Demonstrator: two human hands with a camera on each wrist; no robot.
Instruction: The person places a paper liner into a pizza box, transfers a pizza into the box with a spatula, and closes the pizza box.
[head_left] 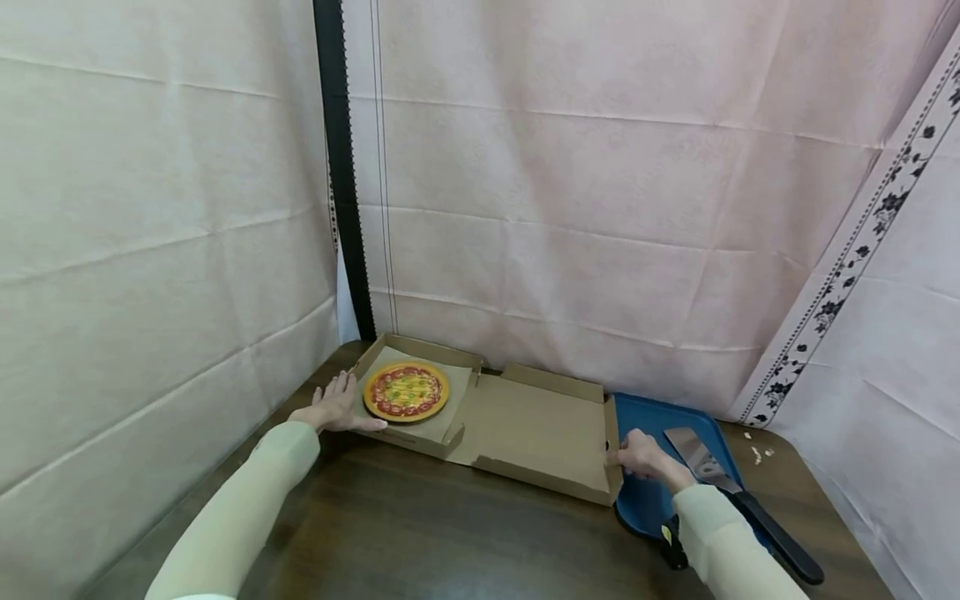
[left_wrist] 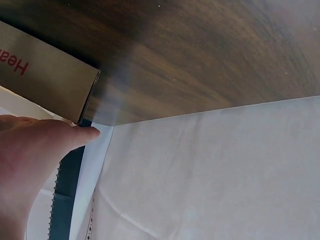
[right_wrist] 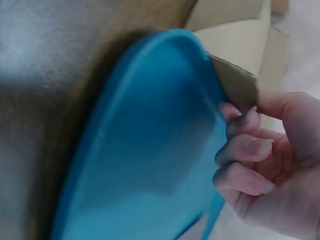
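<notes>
An open cardboard pizza box (head_left: 536, 429) lies on the table, its lid folded out to the right. In its left half sits a round pizza (head_left: 406, 392) on pale paper. My left hand (head_left: 339, 406) spreads its fingers along the box's left side, thumb towards the front edge. Red lettering shows on the box wall (left_wrist: 50, 75) in the left wrist view. At the lid's right end, my right hand (head_left: 648, 458) pinches the edge flap (right_wrist: 235, 82) between thumb and index finger, the other fingers curled beneath.
A blue tray (head_left: 637, 412) lies right of the box, close under the right hand. Across it rests a spatula (head_left: 776, 533) with a black handle, partly behind the right forearm. A small black object (head_left: 672, 542) lies at the tray's front. White scraps (head_left: 757, 456) lie beyond. Cloth curtains (head_left: 562, 208) enclose the table (head_left: 450, 533).
</notes>
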